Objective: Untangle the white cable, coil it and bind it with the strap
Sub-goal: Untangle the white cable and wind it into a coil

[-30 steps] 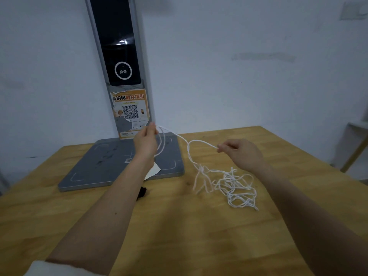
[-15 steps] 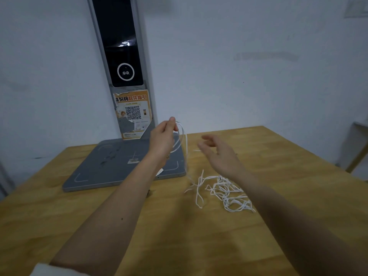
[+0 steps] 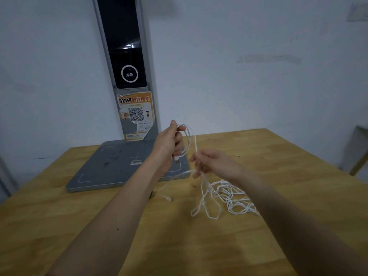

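Note:
A thin white cable (image 3: 229, 194) lies in a tangled heap on the wooden table (image 3: 278, 176), right of centre. My left hand (image 3: 169, 143) is raised above the grey platform and grips a couple of cable loops, with a plug end hanging below its fingers. A strand runs from those loops down to my right hand (image 3: 207, 163), which pinches the cable just above the heap. A small dark object, maybe the strap (image 3: 151, 194), peeks out on the table beside my left forearm; most of it is hidden.
A grey flat scale platform (image 3: 111, 168) lies at the back left, with an upright grey column (image 3: 127, 66) carrying a dark screen and an orange QR sticker. A white wall is behind. The table's right edge and a piece of furniture (image 3: 358, 148) are at far right.
My right hand, open half a second ago, has dropped lower and taken the cable again above the heap. My left hand holds the loops slightly higher and further right.

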